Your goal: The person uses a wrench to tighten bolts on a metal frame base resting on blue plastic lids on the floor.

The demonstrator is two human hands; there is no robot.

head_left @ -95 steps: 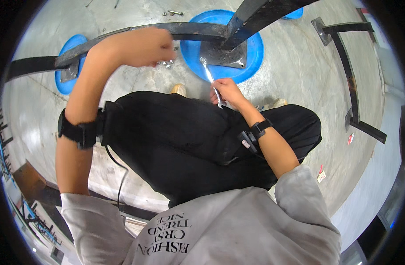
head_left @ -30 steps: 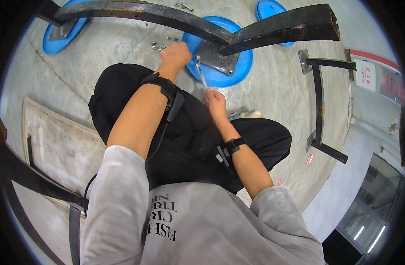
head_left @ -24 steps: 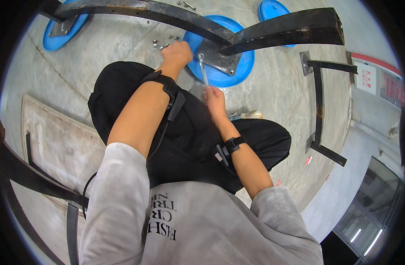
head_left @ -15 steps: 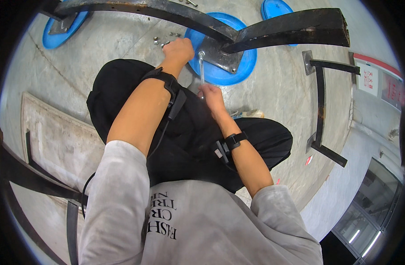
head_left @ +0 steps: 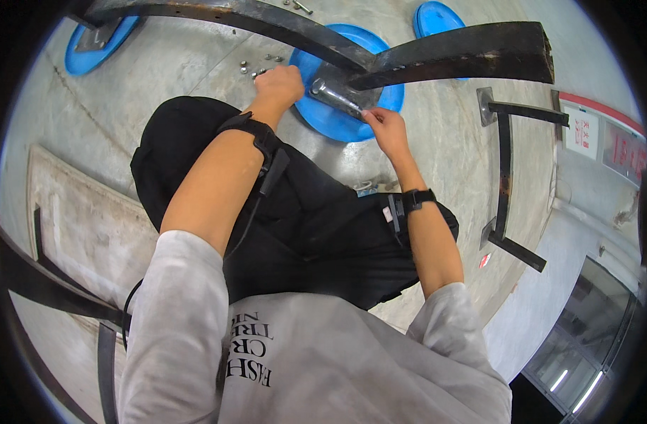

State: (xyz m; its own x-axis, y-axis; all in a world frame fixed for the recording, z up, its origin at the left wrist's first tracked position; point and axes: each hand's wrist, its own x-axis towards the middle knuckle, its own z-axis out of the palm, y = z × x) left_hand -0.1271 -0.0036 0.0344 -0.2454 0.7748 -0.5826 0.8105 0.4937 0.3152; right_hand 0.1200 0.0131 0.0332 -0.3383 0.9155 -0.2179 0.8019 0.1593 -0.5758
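Note:
My left hand is curled into a fist at the left edge of a grey steel base plate. The plate lies on a blue disc on the concrete floor. Whatever the fist holds is hidden. My right hand pinches the end of a silver wrench; its other end reaches onto the plate. Two dark rusty steel beams, one running left and one running right, meet above the plate. Both wrists wear black straps.
Loose nuts and bolts lie on the floor just beyond my left hand. More blue discs sit at the far left and far right. A black steel bracket lies to the right, a flat pale panel to the left.
Three seconds ago my left hand gripped the beam; it has since come down to the plate. Over the last second my right hand has swung the wrench from upright down to the right.

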